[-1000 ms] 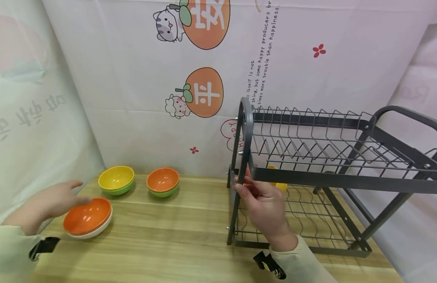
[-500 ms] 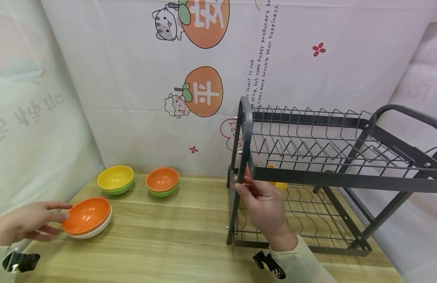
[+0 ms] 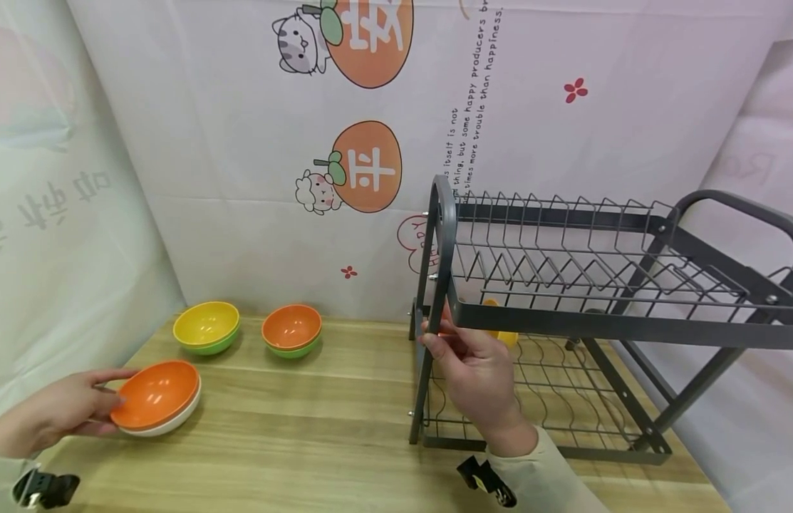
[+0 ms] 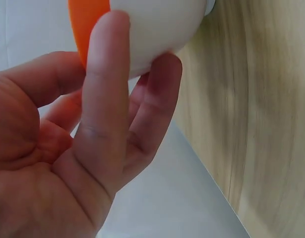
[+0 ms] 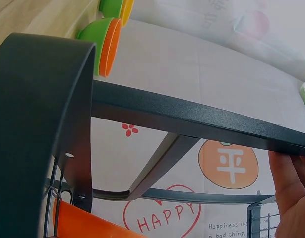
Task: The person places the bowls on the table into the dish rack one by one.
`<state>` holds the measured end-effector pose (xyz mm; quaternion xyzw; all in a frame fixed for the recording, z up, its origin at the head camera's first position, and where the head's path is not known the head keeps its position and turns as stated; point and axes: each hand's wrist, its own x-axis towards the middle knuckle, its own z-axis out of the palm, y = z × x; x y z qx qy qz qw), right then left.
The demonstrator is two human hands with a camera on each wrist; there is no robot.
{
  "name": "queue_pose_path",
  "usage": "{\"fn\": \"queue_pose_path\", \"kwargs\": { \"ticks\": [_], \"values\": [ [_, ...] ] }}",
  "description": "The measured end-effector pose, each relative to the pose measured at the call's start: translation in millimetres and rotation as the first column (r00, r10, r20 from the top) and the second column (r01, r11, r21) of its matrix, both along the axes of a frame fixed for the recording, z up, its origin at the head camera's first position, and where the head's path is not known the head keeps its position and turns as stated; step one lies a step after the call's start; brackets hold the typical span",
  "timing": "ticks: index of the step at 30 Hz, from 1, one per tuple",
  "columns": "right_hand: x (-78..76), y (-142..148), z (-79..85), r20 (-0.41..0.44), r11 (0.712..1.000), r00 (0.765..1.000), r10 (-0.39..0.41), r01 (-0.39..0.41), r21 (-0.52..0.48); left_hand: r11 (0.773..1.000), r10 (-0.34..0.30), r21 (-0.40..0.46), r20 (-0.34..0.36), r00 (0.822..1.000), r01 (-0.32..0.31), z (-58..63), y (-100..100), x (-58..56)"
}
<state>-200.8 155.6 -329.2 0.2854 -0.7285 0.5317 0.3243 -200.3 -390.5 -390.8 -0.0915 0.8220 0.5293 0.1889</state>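
Note:
My left hand (image 3: 69, 410) grips the left edge of an orange bowl (image 3: 157, 392) nested in a white bowl (image 3: 172, 422) at the table's left. Up close in the left wrist view, fingers (image 4: 105, 89) lie against the white bowl (image 4: 157, 34) and the orange rim (image 4: 85, 25). On the other side, my right hand (image 3: 479, 377) holds the front left post of a dark two-tier dish rack (image 3: 595, 322). The right wrist view shows part of that hand (image 5: 293, 193) at a rack bar (image 5: 192, 116).
A yellow bowl (image 3: 206, 323) and a smaller orange bowl (image 3: 291, 326) each sit in a green one at the back. Yellow (image 3: 508, 338) and orange things (image 5: 88, 220) on the lower tier are partly hidden. White printed cloth (image 3: 242, 142) encloses the wooden table (image 3: 306, 442).
My left hand lowers from above the orange bowl to its left side, then moves in and takes hold of the edge. The right hand stays on the rack post.

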Motion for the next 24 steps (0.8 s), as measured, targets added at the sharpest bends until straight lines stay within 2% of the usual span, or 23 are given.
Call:
{"fn": "queue_pose_path", "kwargs": {
  "ticks": [8, 13, 20, 24],
  "values": [
    [0.1, 0.2, -0.1, 0.012, 1.0, 1.0, 0.016, -0.015, -0.011, 0.996, 0.044, -0.08, -0.003, 0.999, -0.044, 0.3, 6.5, -6.1],
    [0.8, 0.3, -0.7, 0.017, 1.0, 1.0, -0.018, 0.018, 0.014, 0.991, 0.008, -0.13, -0.021, 1.0, -0.011, 1.8, 9.0, -8.0],
    [2.0, 0.4, -1.0, 0.029, 0.999, 0.999, -0.038, 0.037, 0.024, 0.996, -0.04, -0.084, -0.031, 0.999, 0.038, 4.9, 5.4, -4.1],
    [0.9, 1.0, -0.9, 0.024, 0.999, 0.999, -0.038, 0.037, 0.028, 0.996, -0.037, -0.078, -0.04, 0.999, 0.034, 5.6, 6.1, -1.8]
  ]
}}
